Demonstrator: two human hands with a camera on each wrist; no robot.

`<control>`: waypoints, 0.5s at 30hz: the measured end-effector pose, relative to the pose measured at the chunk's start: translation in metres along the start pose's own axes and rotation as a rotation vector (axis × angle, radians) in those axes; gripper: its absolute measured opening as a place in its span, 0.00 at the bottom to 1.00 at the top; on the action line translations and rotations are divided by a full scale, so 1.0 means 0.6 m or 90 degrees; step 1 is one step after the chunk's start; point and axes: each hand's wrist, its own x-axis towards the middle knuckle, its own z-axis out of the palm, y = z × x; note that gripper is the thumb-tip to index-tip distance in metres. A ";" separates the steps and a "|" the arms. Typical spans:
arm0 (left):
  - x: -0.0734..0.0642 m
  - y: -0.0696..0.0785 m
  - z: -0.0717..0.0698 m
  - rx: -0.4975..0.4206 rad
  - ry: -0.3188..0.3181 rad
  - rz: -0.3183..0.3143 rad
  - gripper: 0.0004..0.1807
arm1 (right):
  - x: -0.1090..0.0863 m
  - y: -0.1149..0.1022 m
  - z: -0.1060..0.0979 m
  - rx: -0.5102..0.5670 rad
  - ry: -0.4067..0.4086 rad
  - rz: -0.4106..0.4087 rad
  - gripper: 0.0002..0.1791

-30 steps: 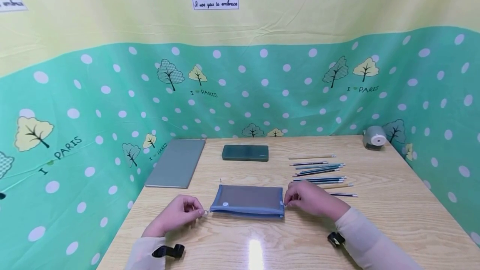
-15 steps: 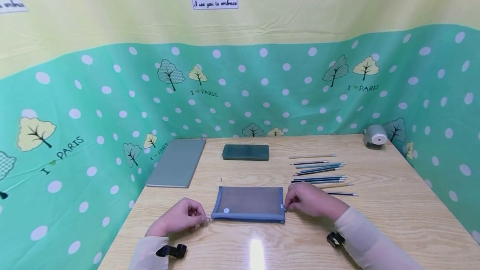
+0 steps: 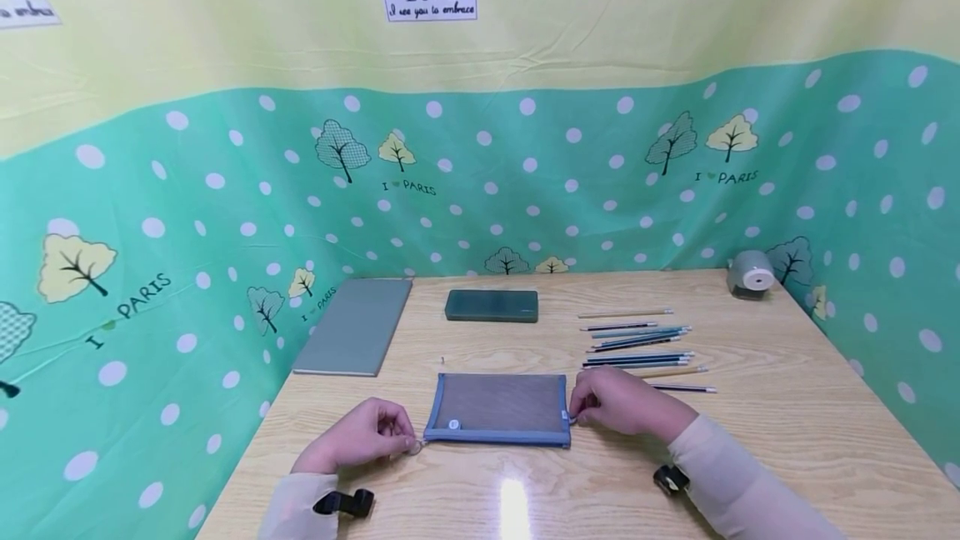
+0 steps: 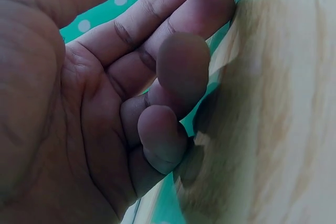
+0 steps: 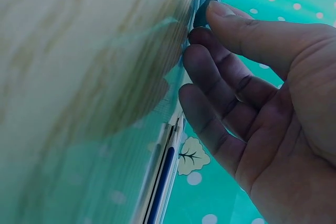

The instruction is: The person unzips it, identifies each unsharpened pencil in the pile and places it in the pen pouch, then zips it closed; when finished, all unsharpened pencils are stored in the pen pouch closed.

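A blue-edged mesh zipper pouch point(image 3: 501, 403) lies flat on the wooden table in front of the person. At its front left corner the left hand point(image 3: 363, 437) pinches the ring of the zipper pull point(image 3: 415, 447) between thumb and index finger. The right hand point(image 3: 626, 397) pinches the pouch's right edge near the front corner. In the right wrist view, thumb and index finger point(image 5: 223, 17) close on a dark tab at the blue edge, the other fingers curving below. Only a sliver of blue shows past the fingers point(image 4: 181, 66) in the left wrist view.
Several pencils point(image 3: 637, 340) lie beyond the right hand, some partly behind it. A dark green case point(image 3: 491, 306) and a grey-green notebook point(image 3: 352, 327) lie farther back. A pencil sharpener point(image 3: 750, 275) stands at the back right corner. Patterned cloth point(image 3: 480, 182) walls the table.
The pouch's front edge has come down and toward the person, so the pouch lies flatter. The left hand moved slightly right and nearer with the zipper pull; the right hand barely moved.
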 end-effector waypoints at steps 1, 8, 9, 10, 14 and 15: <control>0.000 0.001 0.000 -0.003 0.000 -0.001 0.03 | 0.000 -0.001 0.000 0.002 -0.001 0.001 0.12; 0.002 0.002 0.001 -0.005 0.013 0.003 0.04 | -0.001 -0.002 -0.003 0.009 0.000 0.007 0.10; 0.004 0.002 0.002 -0.002 0.020 0.004 0.04 | -0.001 -0.002 -0.003 0.011 0.000 0.007 0.10; 0.006 0.002 0.003 0.003 0.027 0.006 0.04 | -0.001 -0.003 -0.004 0.013 0.000 0.008 0.10; 0.015 0.003 0.008 0.044 0.074 0.014 0.03 | -0.003 -0.004 -0.008 0.017 0.002 0.021 0.09; 0.018 0.005 0.010 0.056 0.088 0.021 0.03 | -0.003 -0.004 -0.009 0.018 0.003 0.026 0.09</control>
